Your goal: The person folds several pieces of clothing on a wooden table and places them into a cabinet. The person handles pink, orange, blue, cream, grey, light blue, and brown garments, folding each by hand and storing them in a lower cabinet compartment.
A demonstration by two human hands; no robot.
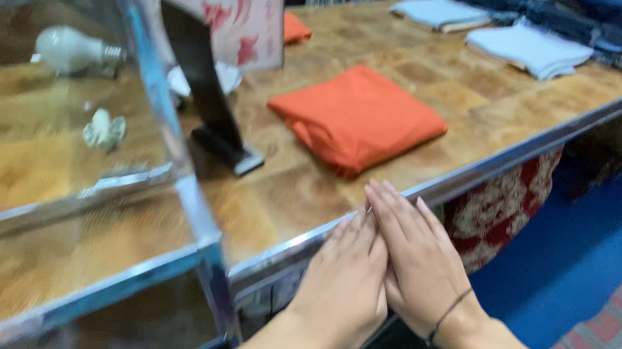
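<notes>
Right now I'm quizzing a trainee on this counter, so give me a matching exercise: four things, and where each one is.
Things:
1. orange folded cloth
2. light bulb
3. white folded cloths
4. hands

Places:
A. behind the glass panel, at left
B. pressed together at the counter edge
C. far end of the counter
D. middle of the counter

Pairs: 1-D, 2-A, 3-C, 4-B

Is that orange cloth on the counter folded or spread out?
Folded: the orange cloth lies as a compact, thick rectangle with layered edges.
</notes>
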